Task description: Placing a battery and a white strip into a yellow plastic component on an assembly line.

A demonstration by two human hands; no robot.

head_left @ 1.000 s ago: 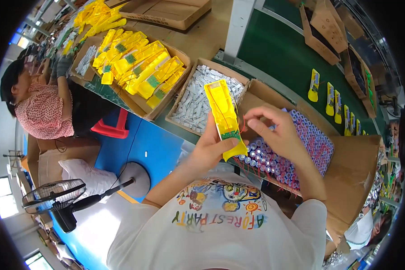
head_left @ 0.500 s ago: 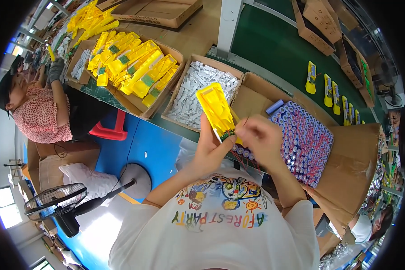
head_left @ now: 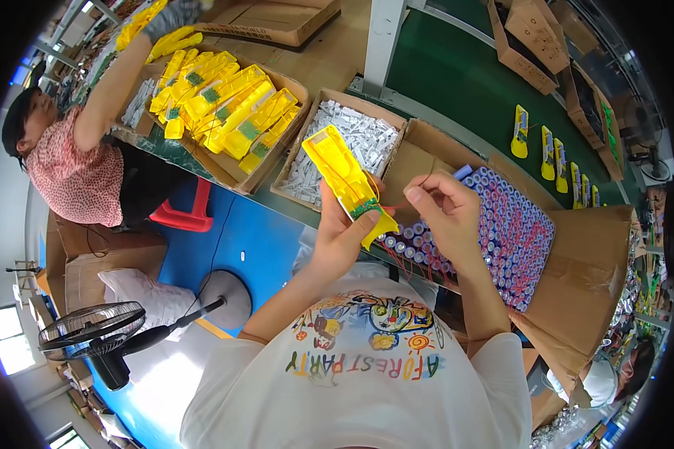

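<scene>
My left hand (head_left: 338,238) is closed around a long yellow plastic housing (head_left: 331,159), held tilted with its open side up. A small green circuit board (head_left: 365,208) sits by the housing's lower end, next to my left thumb. From the board a thin red wire (head_left: 395,207) runs across to my right hand (head_left: 452,217). The fingers of that hand are pinched together on the wire, and a dark wire end (head_left: 430,173) sticks up above them. More red wires (head_left: 401,263) hang below, over the purple battery cells (head_left: 505,224).
A carton of small white plastic parts (head_left: 326,191) stands beyond my left hand, and another carton (head_left: 296,123) holds yellow housings with boards. Several finished-looking yellow units (head_left: 520,131) lie on the green bench. A co-worker (head_left: 75,168) sits left; a fan (head_left: 101,337) stands near.
The housing has moved slightly left and down in my left hand, showing more of the board. My right hand has drawn away rightward with the wire. The co-worker's gloved arm has reached forward.
</scene>
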